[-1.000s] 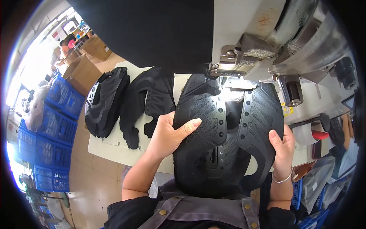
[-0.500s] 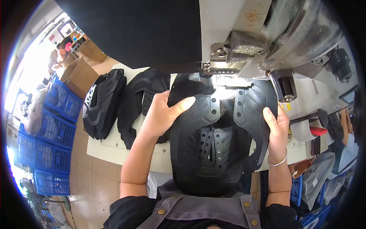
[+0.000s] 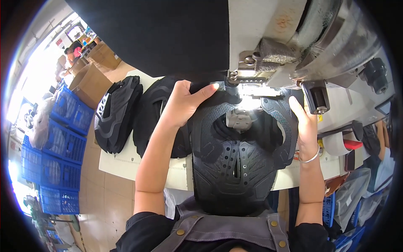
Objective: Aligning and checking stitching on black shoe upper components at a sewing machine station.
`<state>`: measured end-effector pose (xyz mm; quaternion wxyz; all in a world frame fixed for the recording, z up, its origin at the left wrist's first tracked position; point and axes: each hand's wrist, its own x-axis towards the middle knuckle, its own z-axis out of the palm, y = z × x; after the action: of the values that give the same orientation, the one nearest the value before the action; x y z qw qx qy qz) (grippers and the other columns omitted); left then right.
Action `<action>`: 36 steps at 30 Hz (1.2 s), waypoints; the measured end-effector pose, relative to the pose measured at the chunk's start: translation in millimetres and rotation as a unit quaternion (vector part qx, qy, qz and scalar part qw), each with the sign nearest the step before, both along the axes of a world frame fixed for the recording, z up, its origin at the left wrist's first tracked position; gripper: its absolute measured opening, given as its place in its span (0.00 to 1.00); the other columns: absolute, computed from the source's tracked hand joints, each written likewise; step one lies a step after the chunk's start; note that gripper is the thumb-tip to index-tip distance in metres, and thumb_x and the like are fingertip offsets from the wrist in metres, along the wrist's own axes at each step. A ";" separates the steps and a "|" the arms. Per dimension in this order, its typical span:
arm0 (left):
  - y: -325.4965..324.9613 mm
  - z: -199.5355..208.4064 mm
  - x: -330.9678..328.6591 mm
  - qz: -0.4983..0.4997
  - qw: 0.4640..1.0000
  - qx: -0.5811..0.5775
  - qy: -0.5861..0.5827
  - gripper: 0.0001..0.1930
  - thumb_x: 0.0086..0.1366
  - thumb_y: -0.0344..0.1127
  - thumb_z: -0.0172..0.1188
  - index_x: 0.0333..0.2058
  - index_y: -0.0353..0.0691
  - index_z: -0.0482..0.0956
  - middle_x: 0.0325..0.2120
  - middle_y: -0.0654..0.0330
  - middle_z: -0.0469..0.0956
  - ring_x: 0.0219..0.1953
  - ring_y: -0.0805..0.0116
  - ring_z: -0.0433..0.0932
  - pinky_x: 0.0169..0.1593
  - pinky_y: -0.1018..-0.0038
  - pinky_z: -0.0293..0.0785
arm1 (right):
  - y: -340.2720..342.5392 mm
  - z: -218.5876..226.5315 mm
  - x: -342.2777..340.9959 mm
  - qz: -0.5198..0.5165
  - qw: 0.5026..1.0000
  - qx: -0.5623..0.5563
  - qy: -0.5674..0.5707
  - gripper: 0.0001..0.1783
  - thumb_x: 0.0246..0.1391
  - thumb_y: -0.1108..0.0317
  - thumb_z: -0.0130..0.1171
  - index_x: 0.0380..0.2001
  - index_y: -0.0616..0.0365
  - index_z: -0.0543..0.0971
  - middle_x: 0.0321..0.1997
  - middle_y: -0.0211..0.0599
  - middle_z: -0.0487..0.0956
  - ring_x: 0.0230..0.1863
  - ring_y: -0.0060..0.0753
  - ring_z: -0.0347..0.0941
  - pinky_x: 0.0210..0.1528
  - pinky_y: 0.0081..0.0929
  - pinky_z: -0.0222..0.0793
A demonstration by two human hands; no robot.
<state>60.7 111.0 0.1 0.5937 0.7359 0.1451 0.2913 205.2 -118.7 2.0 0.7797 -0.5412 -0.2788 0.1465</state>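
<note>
Workpiece (image 3: 205, 130), black and curved, is set under the machine head (image 3: 252, 33) between left hand (image 3: 182, 103) and right hand (image 3: 305, 126), long axis pointed at the apron (image 3: 235, 225), neither hand clearly nearer, edges touched by both thumbs, full grip hidden so closure can't be told.

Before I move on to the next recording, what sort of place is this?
Most likely a factory workshop, perhaps for shoe parts: a large machine head stands over a perforated black piece, similar black pieces lie piled to the left, and blue plastic crates are stacked beyond them.
</note>
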 end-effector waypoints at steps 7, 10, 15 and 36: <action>3.7 20.3 -4.8 -0.032 0.991 -0.120 0.047 0.14 0.56 0.37 0.59 0.33 0.29 0.77 0.29 0.61 0.76 0.27 0.79 0.72 0.29 0.84 0.67 | 6.5 -7.2 18.0 0.035 0.999 -0.024 -0.009 0.11 0.53 0.73 0.47 0.39 0.65 0.73 0.35 0.30 0.75 0.36 0.17 0.68 0.40 0.16 0.64; 17.7 23.1 16.9 -0.044 0.967 -0.252 0.005 0.18 0.60 0.36 0.51 0.47 0.33 0.68 0.46 0.56 0.69 0.42 0.70 0.72 0.44 0.76 0.70 | 20.6 -29.2 77.2 0.173 0.983 -0.032 -0.046 0.11 0.52 0.69 0.50 0.40 0.58 0.72 0.33 0.28 0.74 0.34 0.23 0.71 0.41 0.17 0.66; 27.1 25.0 2.2 0.062 0.961 -0.254 -0.094 0.18 0.60 0.31 0.48 0.49 0.29 0.65 0.43 0.55 0.72 0.42 0.64 0.73 0.47 0.72 0.70 | 60.7 -40.8 90.2 0.093 0.989 -0.056 0.102 0.10 0.53 0.67 0.48 0.37 0.57 0.72 0.31 0.27 0.74 0.31 0.22 0.70 0.35 0.18 0.66; -17.1 17.0 -172.9 -0.139 0.869 -0.299 -0.368 0.34 0.48 0.26 0.45 0.56 0.27 0.49 0.50 0.35 0.61 0.46 0.31 0.66 0.45 0.38 0.64 | -56.7 -53.7 -30.5 0.021 0.949 -0.249 -0.194 0.10 0.54 0.72 0.47 0.39 0.62 0.73 0.29 0.33 0.75 0.26 0.15 0.67 0.27 0.11 0.62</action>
<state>-112.2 93.8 17.1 0.8301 0.3749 -0.1080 0.3983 174.8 -175.4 -51.7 0.5479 -0.7300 -0.3909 0.1192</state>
